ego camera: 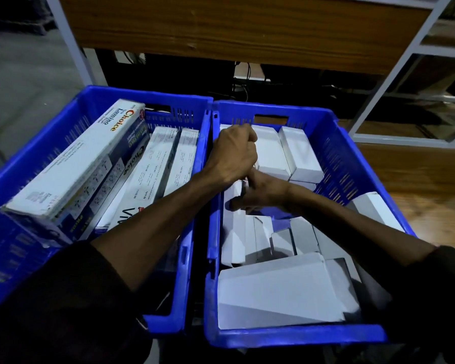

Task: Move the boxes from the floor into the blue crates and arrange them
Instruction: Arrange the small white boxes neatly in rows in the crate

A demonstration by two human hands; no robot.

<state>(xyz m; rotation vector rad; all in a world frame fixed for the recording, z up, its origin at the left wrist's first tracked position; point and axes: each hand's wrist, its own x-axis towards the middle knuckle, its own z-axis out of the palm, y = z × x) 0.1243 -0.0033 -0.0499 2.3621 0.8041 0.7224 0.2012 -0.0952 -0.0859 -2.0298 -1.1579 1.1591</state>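
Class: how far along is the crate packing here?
Done: long boxes lie in the left crate. In hand: both hands, left and right, work among white boxes in the right crate. Left: those near boxes lie jumbled.

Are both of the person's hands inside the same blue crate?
Yes, the left hand and right hand both reach among plain white cardboard boxes in the right-side blue plastic crate.
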